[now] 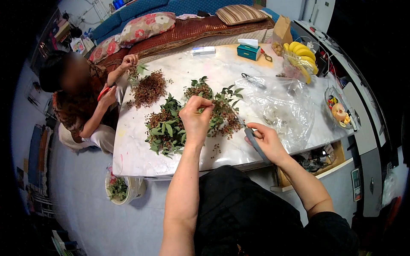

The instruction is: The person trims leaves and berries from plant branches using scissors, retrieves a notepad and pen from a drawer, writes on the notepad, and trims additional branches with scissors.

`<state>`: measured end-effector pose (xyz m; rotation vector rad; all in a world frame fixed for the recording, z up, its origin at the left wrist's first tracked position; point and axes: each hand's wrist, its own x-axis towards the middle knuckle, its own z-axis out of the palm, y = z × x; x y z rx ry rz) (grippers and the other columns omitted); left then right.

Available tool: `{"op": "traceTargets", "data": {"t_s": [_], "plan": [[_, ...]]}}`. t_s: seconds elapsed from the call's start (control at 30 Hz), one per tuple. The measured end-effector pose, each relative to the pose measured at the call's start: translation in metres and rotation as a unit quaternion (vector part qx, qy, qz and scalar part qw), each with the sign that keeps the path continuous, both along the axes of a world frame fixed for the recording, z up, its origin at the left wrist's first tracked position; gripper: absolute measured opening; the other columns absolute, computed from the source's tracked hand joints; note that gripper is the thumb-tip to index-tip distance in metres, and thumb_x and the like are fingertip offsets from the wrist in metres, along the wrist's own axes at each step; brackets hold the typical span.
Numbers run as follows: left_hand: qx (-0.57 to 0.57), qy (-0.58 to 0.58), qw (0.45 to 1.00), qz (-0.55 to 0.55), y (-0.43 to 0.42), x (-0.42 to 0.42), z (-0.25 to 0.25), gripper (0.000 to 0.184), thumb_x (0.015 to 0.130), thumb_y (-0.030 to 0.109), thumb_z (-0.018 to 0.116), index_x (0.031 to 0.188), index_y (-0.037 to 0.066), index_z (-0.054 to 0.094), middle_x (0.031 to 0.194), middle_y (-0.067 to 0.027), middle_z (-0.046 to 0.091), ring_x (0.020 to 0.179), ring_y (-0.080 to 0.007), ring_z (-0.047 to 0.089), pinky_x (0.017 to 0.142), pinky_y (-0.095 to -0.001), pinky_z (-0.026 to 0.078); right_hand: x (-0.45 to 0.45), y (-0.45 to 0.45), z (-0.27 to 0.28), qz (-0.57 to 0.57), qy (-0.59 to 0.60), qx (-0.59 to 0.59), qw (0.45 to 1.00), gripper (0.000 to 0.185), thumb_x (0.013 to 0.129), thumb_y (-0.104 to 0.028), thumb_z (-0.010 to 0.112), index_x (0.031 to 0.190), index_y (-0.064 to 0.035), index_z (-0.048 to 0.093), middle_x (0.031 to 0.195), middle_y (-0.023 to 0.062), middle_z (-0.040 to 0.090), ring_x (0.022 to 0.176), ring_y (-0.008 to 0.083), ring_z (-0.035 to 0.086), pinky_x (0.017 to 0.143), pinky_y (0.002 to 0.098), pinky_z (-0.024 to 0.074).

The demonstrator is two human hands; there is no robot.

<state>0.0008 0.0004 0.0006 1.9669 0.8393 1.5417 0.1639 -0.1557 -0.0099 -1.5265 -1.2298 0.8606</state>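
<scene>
A: Condition of the left grip (pixel 196 117)?

B: From where I stand, thumb and forefinger are pinched together, apparently on a berry sprig (pixel 222 102). It lies over the worktop (pixel 131 149), between the leafy bunch (pixel 164 128) and the plastic bag (pixel 286 113).

A: And the right grip (pixel 270 143)?

B: Closed around grey-handled scissors (pixel 256 146), blades pointing towards the sprig. Whether they touch a stem, I cannot tell.

A: Recommendations?

B: In my judgement: draw the stem taut, place the blades close to the berries, and cut well clear of the pinching fingertips. Leaves should stay out of the berry pile (pixel 148 88), which sits near the co-worker (pixel 81 109).
</scene>
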Motion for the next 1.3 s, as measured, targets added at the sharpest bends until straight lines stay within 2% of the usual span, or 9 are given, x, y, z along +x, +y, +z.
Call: {"op": "traceTargets", "data": {"t_s": [0.03, 0.1, 0.13, 0.3, 0.37, 0.57, 0.87, 1.0, 1.3], "plan": [[0.000, 0.000, 1.000, 0.000, 0.001, -0.001, -0.001, 0.008, 0.070, -0.007, 0.067, 0.074, -0.001, 0.063, 0.071, -0.0039, 0.063, 0.066, -0.0101, 0.059, 0.064, -0.0233, 0.047, 0.001, -0.001, 0.000, 0.005, 0.105, -0.015, 0.994, 0.040, 0.084, -0.019, 0.066, 0.115, 0.0033, 0.056, 0.062, 0.0005, 0.056, 0.050, 0.0071, 0.044, 0.048, 0.0226, 0.0356], [-0.119, -0.035, 0.992, -0.012, 0.002, -0.004, 0.000, 0.007, 0.073, -0.004, 0.068, 0.076, 0.000, 0.063, 0.070, -0.0008, 0.061, 0.066, -0.0072, 0.056, 0.062, -0.0213, 0.045, 0.007, -0.003, 0.005, 0.007, 0.141, -0.041, 0.989, 0.040, 0.085, -0.020, 0.066, 0.116, 0.0033, 0.055, 0.064, -0.0016, 0.056, 0.050, 0.0058, 0.045, 0.047, 0.0213, 0.0360], [-0.119, -0.035, 0.992, -0.012, 0.002, -0.006, 0.001, 0.007, 0.073, -0.004, 0.068, 0.076, 0.000, 0.063, 0.070, -0.0008, 0.061, 0.066, -0.0072, 0.056, 0.062, -0.0213, 0.045, 0.009, -0.003, 0.006, 0.010, 0.176, -0.068, 0.982, 0.041, 0.086, -0.020, 0.066, 0.118, 0.0033, 0.054, 0.065, -0.0037, 0.055, 0.050, 0.0044, 0.045, 0.046, 0.0200, 0.0364], [-0.199, -0.044, 0.979, 0.017, 0.010, -0.013, 0.002, 0.008, 0.074, -0.001, 0.070, 0.078, 0.001, 0.063, 0.071, -0.0007, 0.061, 0.063, -0.0063, 0.054, 0.060, -0.0206, 0.043, 0.011, -0.005, 0.003, 0.019, 0.168, -0.110, 0.979, 0.044, 0.085, -0.018, 0.067, 0.121, 0.0019, 0.051, 0.063, -0.0030, 0.053, 0.049, 0.0046, 0.044, 0.045, 0.0192, 0.0354], [-0.234, -0.088, 0.968, 0.006, 0.013, -0.015, -0.001, 0.009, 0.073, -0.001, 0.071, 0.076, 0.001, 0.062, 0.071, -0.0017, 0.061, 0.064, -0.0069, 0.054, 0.061, -0.0210, 0.043, 0.009, -0.008, -0.001, 0.016, 0.205, -0.067, 0.976, 0.046, 0.085, -0.017, 0.066, 0.124, 0.0019, 0.048, 0.064, -0.0018, 0.052, 0.049, 0.0051, 0.044, 0.045, 0.0189, 0.0344], [-0.285, -0.162, 0.944, -0.033, 0.011, -0.014, -0.002, 0.011, 0.075, 0.001, 0.072, 0.077, 0.002, 0.062, 0.074, -0.0031, 0.062, 0.066, -0.0083, 0.055, 0.062, -0.0215, 0.043, -0.004, -0.012, 0.004, 0.077, 0.323, -0.083, 0.940, 0.047, 0.087, -0.014, 0.064, 0.126, 0.0015, 0.044, 0.065, 0.0000, 0.049, 0.049, 0.0050, 0.042, 0.043, 0.0191, 0.0329], [-0.280, -0.193, 0.939, -0.056, 0.007, -0.007, -0.007, 0.010, 0.075, 0.000, 0.071, 0.078, 0.002, 0.062, 0.075, -0.0034, 0.063, 0.067, -0.0088, 0.055, 0.064, -0.0210, 0.044, -0.019, 0.000, 0.012, 0.110, 0.388, -0.092, 0.910, 0.027, 0.088, -0.017, 0.063, 0.107, -0.0011, 0.051, 0.066, 0.0013, 0.048, 0.046, 0.0054, 0.044, 0.039, 0.0179, 0.0324], [-0.269, -0.212, 0.938, -0.049, 0.006, -0.003, -0.007, 0.010, 0.072, -0.003, 0.073, 0.074, 0.001, 0.064, 0.071, -0.0026, 0.064, 0.064, -0.0072, 0.055, 0.062, -0.0207, 0.044, -0.020, 0.003, 0.012, 0.095, 0.378, -0.091, 0.916, 0.025, 0.088, -0.016, 0.062, 0.106, -0.0015, 0.052, 0.065, 0.0011, 0.048, 0.045, 0.0055, 0.044, 0.039, 0.0181, 0.0324], [-0.253, -0.160, 0.954, -0.021, -0.003, 0.003, -0.002, 0.009, 0.073, 0.000, 0.073, 0.074, 0.002, 0.064, 0.071, -0.0007, 0.062, 0.063, -0.0059, 0.052, 0.060, -0.0200, 0.041, -0.023, 0.008, 0.006, 0.084, 0.351, -0.070, 0.930, 0.034, 0.088, -0.016, 0.063, 0.114, 0.0016, 0.050, 0.060, -0.0006, 0.046, 0.044, 0.0051, 0.042, 0.038, 0.0184, 0.0319]]}}
